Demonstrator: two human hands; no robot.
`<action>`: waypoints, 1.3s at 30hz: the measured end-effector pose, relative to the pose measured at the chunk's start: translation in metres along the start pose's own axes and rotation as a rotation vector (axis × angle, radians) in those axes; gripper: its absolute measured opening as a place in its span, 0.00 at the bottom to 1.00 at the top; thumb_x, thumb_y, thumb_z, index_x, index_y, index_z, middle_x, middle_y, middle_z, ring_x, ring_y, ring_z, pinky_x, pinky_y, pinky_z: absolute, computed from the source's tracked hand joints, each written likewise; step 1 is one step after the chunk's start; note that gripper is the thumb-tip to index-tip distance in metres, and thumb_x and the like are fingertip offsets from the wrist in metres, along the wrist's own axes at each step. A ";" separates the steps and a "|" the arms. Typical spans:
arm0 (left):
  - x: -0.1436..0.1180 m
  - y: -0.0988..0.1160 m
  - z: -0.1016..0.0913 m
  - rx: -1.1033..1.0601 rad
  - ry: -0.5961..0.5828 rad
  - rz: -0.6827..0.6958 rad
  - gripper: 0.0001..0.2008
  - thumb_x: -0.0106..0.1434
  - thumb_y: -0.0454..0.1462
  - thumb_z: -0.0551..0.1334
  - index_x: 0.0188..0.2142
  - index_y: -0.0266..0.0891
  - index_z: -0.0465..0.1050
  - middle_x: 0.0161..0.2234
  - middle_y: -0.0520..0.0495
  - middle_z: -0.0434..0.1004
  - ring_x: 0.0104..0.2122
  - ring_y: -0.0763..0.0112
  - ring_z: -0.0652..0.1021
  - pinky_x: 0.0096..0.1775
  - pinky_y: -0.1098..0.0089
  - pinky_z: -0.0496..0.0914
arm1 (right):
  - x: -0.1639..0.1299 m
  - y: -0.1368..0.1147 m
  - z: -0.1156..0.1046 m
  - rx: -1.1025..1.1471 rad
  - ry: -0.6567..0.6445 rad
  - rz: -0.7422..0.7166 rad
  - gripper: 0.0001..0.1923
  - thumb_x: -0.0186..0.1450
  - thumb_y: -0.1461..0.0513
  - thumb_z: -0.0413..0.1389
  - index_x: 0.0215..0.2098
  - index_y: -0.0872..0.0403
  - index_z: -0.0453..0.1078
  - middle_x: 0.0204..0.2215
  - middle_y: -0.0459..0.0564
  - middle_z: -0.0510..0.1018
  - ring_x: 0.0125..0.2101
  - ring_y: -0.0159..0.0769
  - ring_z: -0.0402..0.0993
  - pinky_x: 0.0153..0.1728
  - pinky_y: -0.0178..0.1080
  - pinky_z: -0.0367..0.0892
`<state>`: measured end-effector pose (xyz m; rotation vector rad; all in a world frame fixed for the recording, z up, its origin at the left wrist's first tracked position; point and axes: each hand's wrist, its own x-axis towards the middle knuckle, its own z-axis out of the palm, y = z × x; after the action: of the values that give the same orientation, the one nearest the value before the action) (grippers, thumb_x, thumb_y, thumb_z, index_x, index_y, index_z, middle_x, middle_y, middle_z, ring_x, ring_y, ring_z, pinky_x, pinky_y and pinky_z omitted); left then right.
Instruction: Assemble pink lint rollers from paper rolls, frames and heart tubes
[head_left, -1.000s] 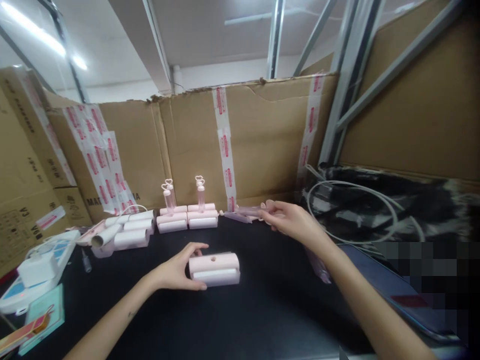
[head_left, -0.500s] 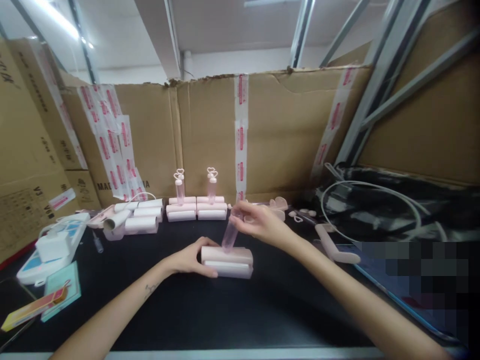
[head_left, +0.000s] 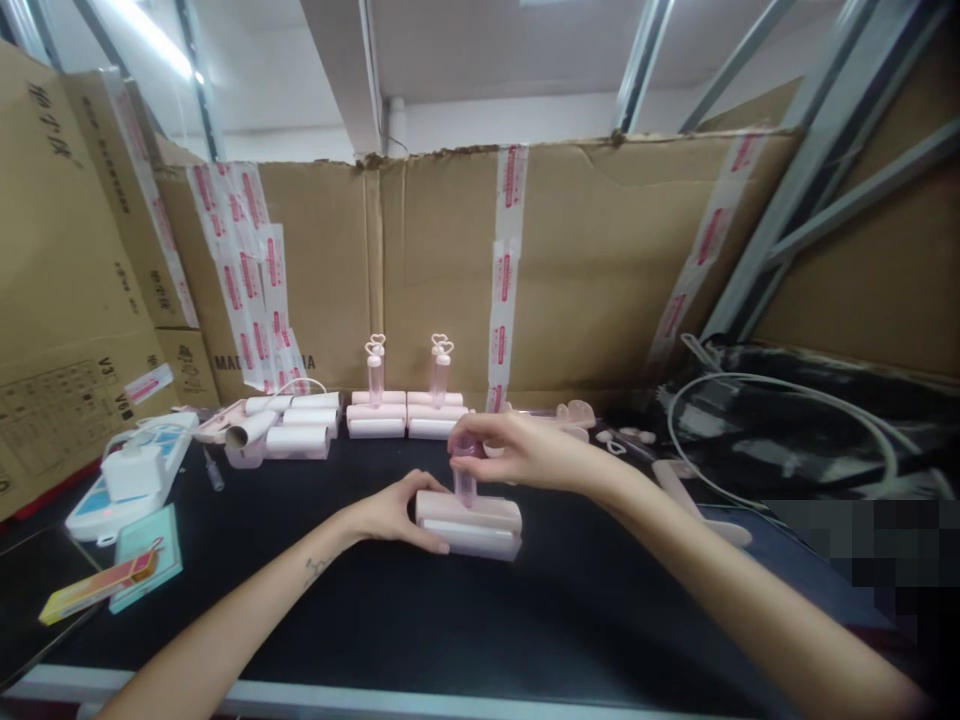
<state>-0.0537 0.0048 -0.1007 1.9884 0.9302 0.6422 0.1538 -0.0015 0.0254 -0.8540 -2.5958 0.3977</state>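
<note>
The right hand (head_left: 517, 452) has swung the clear pink handle (head_left: 464, 478) upright, gripping it atop the pink roller base (head_left: 471, 523); the left hand (head_left: 394, 510) clasps that base's left end, mid-bench (head_left: 570, 620).

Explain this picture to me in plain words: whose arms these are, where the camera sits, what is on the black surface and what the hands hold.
There is no machine here. The camera is worn on a person's head and looks forward and down, so the two bare arms entering from below are that person's own. The left hand steadies a pink and white roller block lying on the black tabletop. The right hand grips a clear pink tube, held upright with its lower end at the top of that block. Further back stand two similar blocks with heart-topped tubes upright on them, and to their left a pile of loose rollers. At the far left lie a white power strip and a teal card. A cardboard wall closes off the back, and white cables lie coiled at the right.
</note>
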 end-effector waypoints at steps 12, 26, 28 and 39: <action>-0.004 0.017 0.005 0.223 0.074 0.003 0.35 0.37 0.50 0.71 0.43 0.38 0.65 0.42 0.46 0.70 0.40 0.58 0.72 0.42 0.63 0.66 | -0.011 0.008 0.020 -0.022 0.290 0.143 0.12 0.55 0.57 0.56 0.21 0.53 0.57 0.19 0.43 0.70 0.21 0.29 0.65 0.22 0.31 0.56; -0.006 0.022 -0.017 0.147 -0.089 -0.021 0.49 0.31 0.48 0.74 0.53 0.40 0.59 0.45 0.44 0.66 0.47 0.57 0.69 0.50 0.59 0.62 | -0.008 0.031 0.012 0.587 0.103 0.172 0.16 0.57 0.50 0.55 0.28 0.53 0.60 0.13 0.39 0.67 0.12 0.27 0.61 0.13 0.29 0.55; 0.000 0.032 -0.021 -0.011 0.008 0.078 0.56 0.29 0.52 0.73 0.56 0.39 0.53 0.48 0.41 0.64 0.51 0.55 0.66 0.54 0.57 0.57 | -0.004 0.038 0.006 0.770 0.294 0.180 0.16 0.59 0.49 0.50 0.27 0.53 0.59 0.13 0.40 0.68 0.13 0.27 0.60 0.15 0.30 0.57; 0.046 0.083 0.037 -0.834 0.185 0.251 0.38 0.49 0.69 0.44 0.27 0.36 0.68 0.10 0.59 0.53 0.10 0.78 0.59 0.17 0.74 0.61 | -0.010 0.019 0.026 1.038 0.451 0.126 0.24 0.56 0.57 0.60 0.49 0.55 0.69 0.22 0.44 0.74 0.27 0.32 0.71 0.37 0.39 0.66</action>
<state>0.0311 -0.0074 -0.0450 1.3036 0.3942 1.1483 0.1598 0.0033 -0.0081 -0.6008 -1.5729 1.2578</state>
